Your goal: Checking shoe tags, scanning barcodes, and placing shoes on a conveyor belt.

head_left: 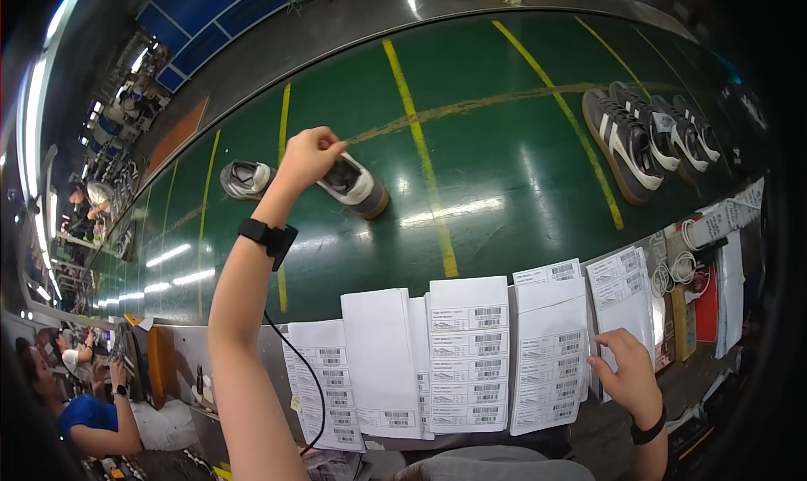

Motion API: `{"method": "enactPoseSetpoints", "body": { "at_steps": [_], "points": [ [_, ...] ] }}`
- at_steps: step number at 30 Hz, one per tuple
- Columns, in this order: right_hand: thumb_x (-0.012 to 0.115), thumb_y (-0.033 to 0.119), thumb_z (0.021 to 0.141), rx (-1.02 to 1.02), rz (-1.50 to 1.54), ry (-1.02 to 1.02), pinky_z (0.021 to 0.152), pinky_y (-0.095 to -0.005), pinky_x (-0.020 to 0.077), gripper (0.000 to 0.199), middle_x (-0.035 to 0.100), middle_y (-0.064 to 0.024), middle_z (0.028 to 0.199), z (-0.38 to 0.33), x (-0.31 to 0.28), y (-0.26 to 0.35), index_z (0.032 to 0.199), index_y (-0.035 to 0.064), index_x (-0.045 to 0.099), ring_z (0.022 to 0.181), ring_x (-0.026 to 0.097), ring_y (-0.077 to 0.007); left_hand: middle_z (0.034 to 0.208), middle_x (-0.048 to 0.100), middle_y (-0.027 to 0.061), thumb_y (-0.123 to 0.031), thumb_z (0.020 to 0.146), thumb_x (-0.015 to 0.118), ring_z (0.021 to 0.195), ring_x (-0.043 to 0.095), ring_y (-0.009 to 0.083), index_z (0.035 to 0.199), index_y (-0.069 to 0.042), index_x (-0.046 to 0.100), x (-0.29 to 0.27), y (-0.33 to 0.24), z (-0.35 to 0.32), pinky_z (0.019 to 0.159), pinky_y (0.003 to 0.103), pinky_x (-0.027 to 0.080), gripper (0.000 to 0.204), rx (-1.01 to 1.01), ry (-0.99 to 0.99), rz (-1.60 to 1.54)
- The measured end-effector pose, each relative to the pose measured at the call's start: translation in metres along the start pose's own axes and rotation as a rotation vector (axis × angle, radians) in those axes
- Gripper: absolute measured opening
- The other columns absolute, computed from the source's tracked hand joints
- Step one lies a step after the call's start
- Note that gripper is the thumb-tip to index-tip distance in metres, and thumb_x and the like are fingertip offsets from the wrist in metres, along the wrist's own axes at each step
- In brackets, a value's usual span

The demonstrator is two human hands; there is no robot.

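My left hand (pixel 313 156) is over the front part of a dark grey and white sneaker (pixel 363 193) on the green conveyor belt (pixel 353 254). Its thumb and fingers are pinched together at the shoe's far side, and whatever they hold is hidden. The sneaker's heel and dark opening show beside the hand. Another sneaker (pixel 244 180) lies on the belt to the left of my forearm. My right hand (pixel 629 373) hovers open, with fingers apart and nothing in them, beside the right-hand sheets of printed barcode labels (pixel 551 372).
More label sheets (pixel 468 355) line the belt's near edge. At the right of the belt stand several grey sneakers (pixel 624 145). Coiled white cables (pixel 677 271) lie right of the sheets. A seated person in blue (pixel 92 422) is at the lower left. A black cable (pixel 315 380) runs from my left wrist.
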State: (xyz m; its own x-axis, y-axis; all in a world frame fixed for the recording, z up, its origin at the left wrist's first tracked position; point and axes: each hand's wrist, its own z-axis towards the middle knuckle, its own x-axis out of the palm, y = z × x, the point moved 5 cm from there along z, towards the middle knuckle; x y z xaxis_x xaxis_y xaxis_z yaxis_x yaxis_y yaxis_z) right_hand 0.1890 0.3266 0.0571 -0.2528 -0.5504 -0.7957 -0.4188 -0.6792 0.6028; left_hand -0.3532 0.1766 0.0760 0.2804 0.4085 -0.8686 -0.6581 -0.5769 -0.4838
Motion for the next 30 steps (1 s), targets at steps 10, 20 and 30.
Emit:
{"method": "enactPoseSetpoints", "body": {
  "at_steps": [10, 20, 30],
  "points": [
    [0.072, 0.006, 0.077, 0.203, 0.085, -0.163, 0.073, -0.0396, 0.0513, 0.022, 0.064, -0.0190, 0.090, -0.054, -0.014, -0.039, 0.095, -0.0023, 0.064, 0.083, 0.063, -0.0377, 0.119, 0.057, 0.0099, -0.010, 0.071, 0.076, 0.121, 0.050, 0.0349, 0.131, -0.011, 0.047, -0.024, 0.183, -0.047, 0.098, 0.061, 0.038, 0.067, -0.226, -0.250, 0.870],
    [0.073, 0.009, 0.078, 0.232, 0.164, -0.081, 0.069, -0.0346, 0.0523, 0.024, 0.066, -0.0172, 0.086, -0.051, -0.001, -0.039, 0.098, -0.0030, 0.066, 0.079, 0.067, -0.0309, 0.104, 0.067, 0.0285, -0.040, 0.070, 0.082, 0.107, 0.064, 0.0425, 0.141, -0.011, 0.036, 0.037, -0.002, -0.076, 0.093, 0.044, 0.048, 0.090, -0.052, 0.467, 0.188],
    [0.070, 0.023, 0.086, 0.097, 0.064, 0.048, 0.069, -0.0362, 0.0525, 0.025, 0.067, -0.0119, 0.086, -0.063, 0.026, -0.031, 0.100, 0.0032, 0.066, 0.079, 0.066, -0.0300, 0.086, 0.072, 0.0143, -0.068, 0.053, 0.080, 0.084, 0.068, 0.0313, 0.089, -0.007, 0.077, 0.062, -0.014, -0.068, 0.077, 0.043, 0.046, 0.072, -0.185, 0.213, 0.280]
  ]
}}
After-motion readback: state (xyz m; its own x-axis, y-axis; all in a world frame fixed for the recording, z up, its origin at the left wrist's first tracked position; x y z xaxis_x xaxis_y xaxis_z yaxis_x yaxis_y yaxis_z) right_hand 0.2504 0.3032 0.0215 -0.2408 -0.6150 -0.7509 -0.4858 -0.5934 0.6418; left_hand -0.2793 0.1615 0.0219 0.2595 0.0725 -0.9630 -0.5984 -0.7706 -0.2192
